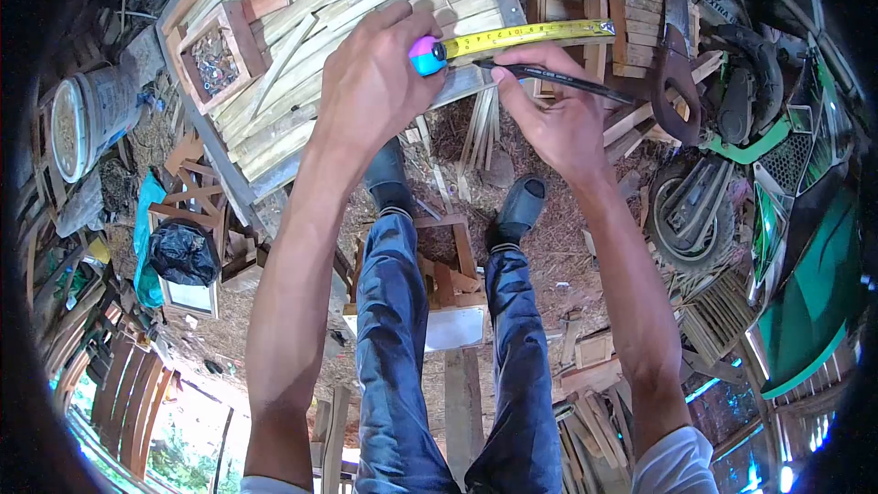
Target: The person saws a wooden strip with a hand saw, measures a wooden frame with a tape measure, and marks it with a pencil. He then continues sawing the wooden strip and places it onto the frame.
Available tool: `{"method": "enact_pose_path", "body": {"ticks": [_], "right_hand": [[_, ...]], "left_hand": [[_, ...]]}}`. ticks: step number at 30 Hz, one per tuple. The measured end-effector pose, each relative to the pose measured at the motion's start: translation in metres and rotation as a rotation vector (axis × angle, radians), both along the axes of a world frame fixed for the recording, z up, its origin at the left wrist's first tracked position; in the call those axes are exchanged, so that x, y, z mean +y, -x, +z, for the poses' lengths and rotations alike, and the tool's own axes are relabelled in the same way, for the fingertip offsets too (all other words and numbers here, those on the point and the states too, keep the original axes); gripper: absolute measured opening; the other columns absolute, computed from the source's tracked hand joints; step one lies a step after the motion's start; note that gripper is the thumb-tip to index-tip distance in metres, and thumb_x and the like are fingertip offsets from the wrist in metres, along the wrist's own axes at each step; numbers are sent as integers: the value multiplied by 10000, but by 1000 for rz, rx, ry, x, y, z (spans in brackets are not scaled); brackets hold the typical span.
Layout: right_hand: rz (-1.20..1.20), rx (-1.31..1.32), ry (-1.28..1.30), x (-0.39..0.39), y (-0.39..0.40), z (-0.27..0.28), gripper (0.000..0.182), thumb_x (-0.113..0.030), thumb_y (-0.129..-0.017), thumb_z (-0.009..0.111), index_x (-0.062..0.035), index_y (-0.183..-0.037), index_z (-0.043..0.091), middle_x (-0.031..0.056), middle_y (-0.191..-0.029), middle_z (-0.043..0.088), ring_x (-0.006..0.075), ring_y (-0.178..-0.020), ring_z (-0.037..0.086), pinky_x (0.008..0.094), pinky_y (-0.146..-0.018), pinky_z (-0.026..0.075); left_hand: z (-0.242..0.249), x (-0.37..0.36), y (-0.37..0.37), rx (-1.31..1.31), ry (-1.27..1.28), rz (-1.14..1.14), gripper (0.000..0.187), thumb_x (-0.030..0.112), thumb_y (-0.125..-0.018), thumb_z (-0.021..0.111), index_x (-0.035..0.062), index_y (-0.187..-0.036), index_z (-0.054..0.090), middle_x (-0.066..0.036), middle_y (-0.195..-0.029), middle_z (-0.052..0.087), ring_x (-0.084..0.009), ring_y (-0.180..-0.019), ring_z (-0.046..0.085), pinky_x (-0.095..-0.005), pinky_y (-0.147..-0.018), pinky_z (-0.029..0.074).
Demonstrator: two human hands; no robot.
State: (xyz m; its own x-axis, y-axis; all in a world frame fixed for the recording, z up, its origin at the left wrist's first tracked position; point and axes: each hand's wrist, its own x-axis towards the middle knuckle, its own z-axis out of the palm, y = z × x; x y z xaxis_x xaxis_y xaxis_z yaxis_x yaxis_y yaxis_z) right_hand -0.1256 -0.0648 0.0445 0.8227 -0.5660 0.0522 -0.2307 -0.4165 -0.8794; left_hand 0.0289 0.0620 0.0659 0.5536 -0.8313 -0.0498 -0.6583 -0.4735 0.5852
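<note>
My left hand (380,64) is closed around a pink and blue tape measure (427,56) above the edge of a slatted wooden table (320,23). Its yellow blade (521,34) extends to the right, past the table's edge. Between the thumb and fingers of my right hand (558,114) is a dark pen (562,80), lying just below the blade with its tip pointing left. Some fingers of each hand are hidden from this angle.
A small wooden box of nails or screws (213,62) rests on the table's left side. A handsaw (675,82) hangs or leans at the right, near wooden frames (572,0). A white bucket (80,128) is at far left. Wood scraps litter the ground around my feet.
</note>
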Motion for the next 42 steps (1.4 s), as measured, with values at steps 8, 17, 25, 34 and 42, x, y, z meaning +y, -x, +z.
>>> {"method": "enact_pose_path", "body": {"ticks": [8,17,25,34,42], "right_hand": [[15,-12,100,3,-5,-1,143,-80,-799,741,-66,-925,675,105,-892,714,277,-825,705,358,-746,554],[26,-51,142,3,-5,-9,133,-74,-795,736,-63,-914,677,103,-886,707,297,-820,697,366,-750,554],[29,-50,117,4,-6,-7,135,-61,-783,733,-55,-904,673,112,-879,703,309,-820,695,379,-752,554],[15,-76,133,5,-6,-9,129,-59,-784,735,-44,-897,675,116,-887,709,302,-825,700,369,-756,557],[28,-88,131,4,-7,-10,144,-26,-771,737,-48,-899,674,122,-878,708,303,-827,701,372,-754,560]], "left_hand": [[-1,0,-1,31,9,7,269,105,-693,777,48,-941,689,-141,-923,657,-375,-861,646,-438,-759,511],[-1,1,2,34,36,12,263,101,-695,771,46,-937,685,-125,-910,647,-368,-847,641,-437,-744,505],[-2,1,2,30,42,12,258,105,-703,764,49,-943,690,-125,-906,646,-366,-844,641,-436,-738,506],[-3,2,3,10,61,16,265,115,-702,768,45,-946,691,-126,-910,648,-364,-848,641,-438,-741,509],[-4,2,3,18,59,11,261,116,-702,766,41,-938,685,-130,-900,647,-368,-852,639,-438,-737,508]]}}
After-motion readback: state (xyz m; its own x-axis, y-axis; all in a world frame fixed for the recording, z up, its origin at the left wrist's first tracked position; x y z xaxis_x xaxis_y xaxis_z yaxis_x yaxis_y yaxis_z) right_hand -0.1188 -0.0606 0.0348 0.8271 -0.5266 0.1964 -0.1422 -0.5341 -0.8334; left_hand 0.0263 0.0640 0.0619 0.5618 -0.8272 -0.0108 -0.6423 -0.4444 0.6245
